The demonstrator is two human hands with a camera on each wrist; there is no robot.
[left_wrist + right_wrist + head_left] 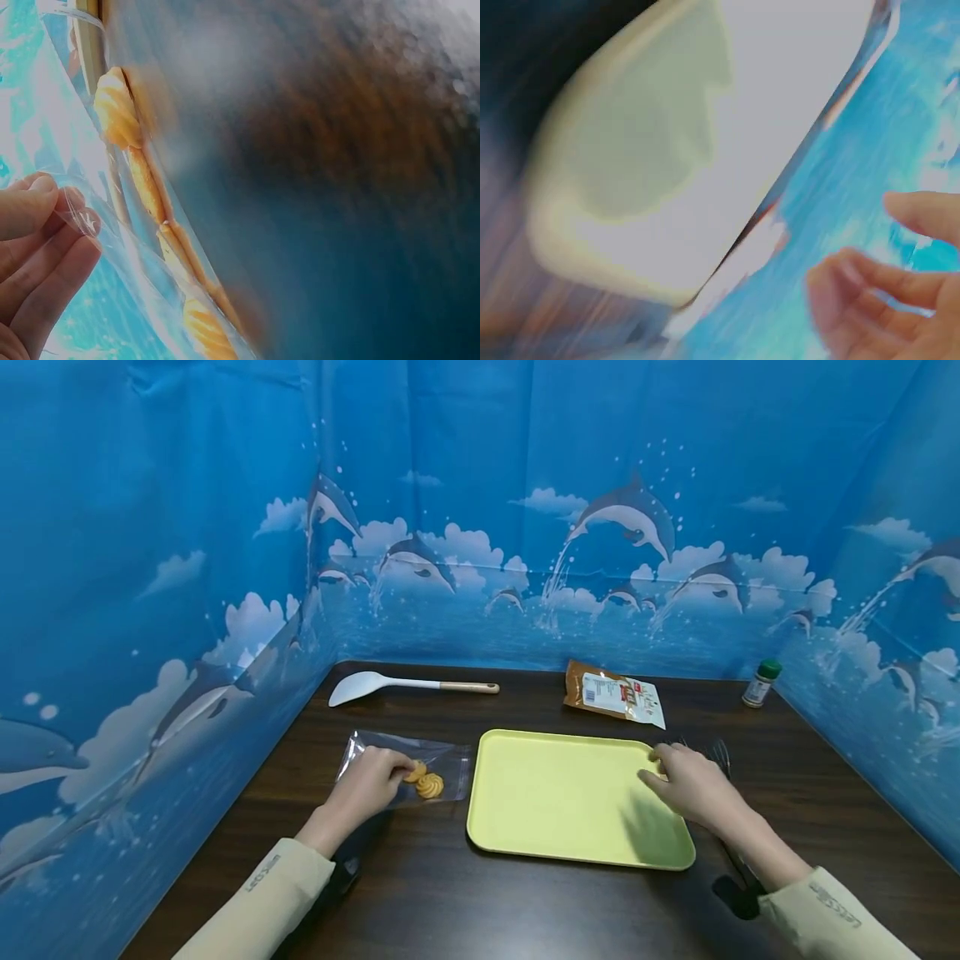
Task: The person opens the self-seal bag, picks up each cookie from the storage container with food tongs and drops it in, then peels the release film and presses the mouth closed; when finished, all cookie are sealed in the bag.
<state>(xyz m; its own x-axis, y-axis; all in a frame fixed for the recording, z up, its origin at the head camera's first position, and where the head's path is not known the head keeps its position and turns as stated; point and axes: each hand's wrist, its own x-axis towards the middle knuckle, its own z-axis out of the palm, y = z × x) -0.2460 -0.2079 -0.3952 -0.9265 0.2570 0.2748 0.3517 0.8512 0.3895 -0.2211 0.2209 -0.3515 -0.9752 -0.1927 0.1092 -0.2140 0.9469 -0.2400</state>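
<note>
My left hand [372, 782] pinches the film of a clear plastic bag [454, 762] between thumb and fingers. In the left wrist view, several swirled golden cookies [118, 109] lie inside the bag. The hand partly covers them in the head view, where one cookie [430, 786] shows in full. To the right of the bag lies a pale yellow rectangular tray [562, 793]. My right hand [692, 781] is over the tray's right side, fingers loosely bent and thumb apart, with nothing between them. It casts a shadow on the tray.
A white spatula [363, 687] with a wooden handle lies at the back left. Behind the tray is a brown and white food pouch [617, 695]. A green-capped jar [761, 683] stands at the back right. A dark wire whisk [722, 755] lies partly hidden behind my right hand.
</note>
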